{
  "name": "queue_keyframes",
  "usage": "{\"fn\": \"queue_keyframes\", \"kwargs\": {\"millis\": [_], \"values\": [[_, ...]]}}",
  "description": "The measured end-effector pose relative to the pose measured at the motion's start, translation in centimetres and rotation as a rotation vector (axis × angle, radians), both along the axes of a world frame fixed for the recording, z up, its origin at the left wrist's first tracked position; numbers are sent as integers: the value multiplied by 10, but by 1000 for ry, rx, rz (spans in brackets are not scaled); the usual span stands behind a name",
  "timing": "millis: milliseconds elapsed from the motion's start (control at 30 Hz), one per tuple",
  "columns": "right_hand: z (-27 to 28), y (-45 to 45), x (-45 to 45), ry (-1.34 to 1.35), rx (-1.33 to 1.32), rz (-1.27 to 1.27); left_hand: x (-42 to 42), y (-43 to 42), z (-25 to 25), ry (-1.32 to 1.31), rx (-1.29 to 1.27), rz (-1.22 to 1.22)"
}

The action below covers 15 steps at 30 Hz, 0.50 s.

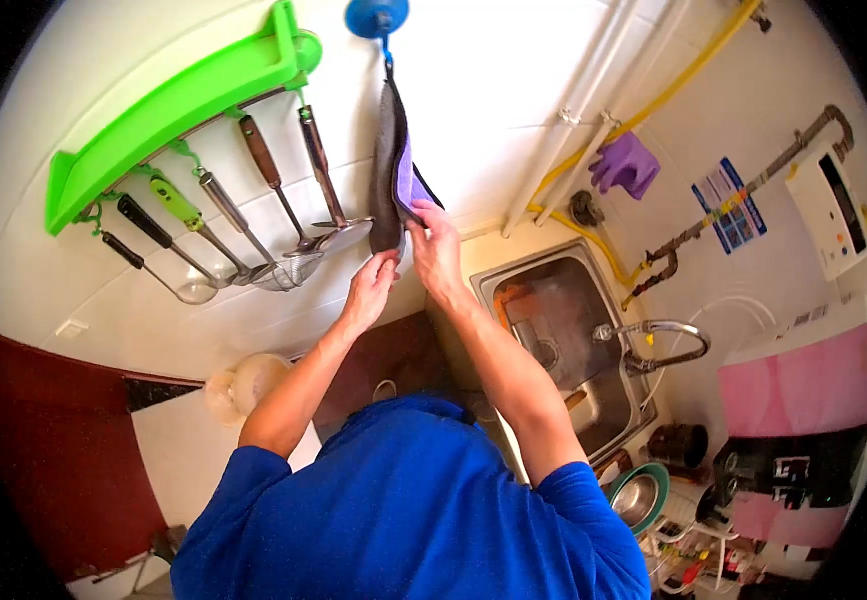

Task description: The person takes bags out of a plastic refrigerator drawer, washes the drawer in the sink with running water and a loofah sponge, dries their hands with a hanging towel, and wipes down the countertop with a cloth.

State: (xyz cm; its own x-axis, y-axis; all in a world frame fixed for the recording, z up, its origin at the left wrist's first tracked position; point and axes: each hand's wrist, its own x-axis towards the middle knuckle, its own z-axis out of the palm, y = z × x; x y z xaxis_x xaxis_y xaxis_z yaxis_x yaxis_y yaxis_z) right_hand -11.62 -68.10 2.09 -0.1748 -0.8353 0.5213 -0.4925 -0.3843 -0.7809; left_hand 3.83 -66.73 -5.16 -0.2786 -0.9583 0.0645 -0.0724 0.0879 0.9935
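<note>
A grey and purple cloth [387, 165] hangs against the tiled wall from a blue suction hook [377, 17]. My left hand [371, 288] pinches the cloth's lower end with closed fingers. Slightly higher and to the right, my right hand [435, 248] has its fingers closed on the purple side of the same cloth. Left of the cloth, a skimmer [345, 236] hangs close to my left hand, apart from it.
Several utensils, including a ladle [197, 291] and a strainer [288, 273], hang under a green rack [173, 110]. To the right are a steel sink [608, 425] with a faucet [668, 328], a purple glove [625, 165], pipes and a green-rimmed bowl [663, 487].
</note>
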Motion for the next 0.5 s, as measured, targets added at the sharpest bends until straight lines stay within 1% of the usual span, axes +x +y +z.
{"fn": "queue_keyframes", "kwargs": {"millis": [33,67,133,200,233,267,333,367,400,467,500], "values": [[1,4,0,-58,-58,-58,0,1,4,28,8,9],[17,19,-3,-40,-62,-37,-3,-1,5,47,4,29],[42,47,-15,-80,96,101,-9,-5,4,92,-105,146],[44,58,-23,-469,272,317,-25,-2,30,347,-41,99],[39,55,-21,-779,211,465,-38,5,48,614,70,25],[30,50,-24,-1142,341,531,-47,10,60,881,181,-56],[21,43,-16,-1482,401,705,-57,8,50,1038,398,-291],[12,36,-9,-1676,494,554,-67,12,62,998,284,-221],[7,37,-8,-1495,499,438,-70,14,68,852,120,-99],[4,37,1,-1435,526,275,-76,20,78,656,180,77],[12,41,11,-1271,419,201,-77,19,80,655,183,72]]}}
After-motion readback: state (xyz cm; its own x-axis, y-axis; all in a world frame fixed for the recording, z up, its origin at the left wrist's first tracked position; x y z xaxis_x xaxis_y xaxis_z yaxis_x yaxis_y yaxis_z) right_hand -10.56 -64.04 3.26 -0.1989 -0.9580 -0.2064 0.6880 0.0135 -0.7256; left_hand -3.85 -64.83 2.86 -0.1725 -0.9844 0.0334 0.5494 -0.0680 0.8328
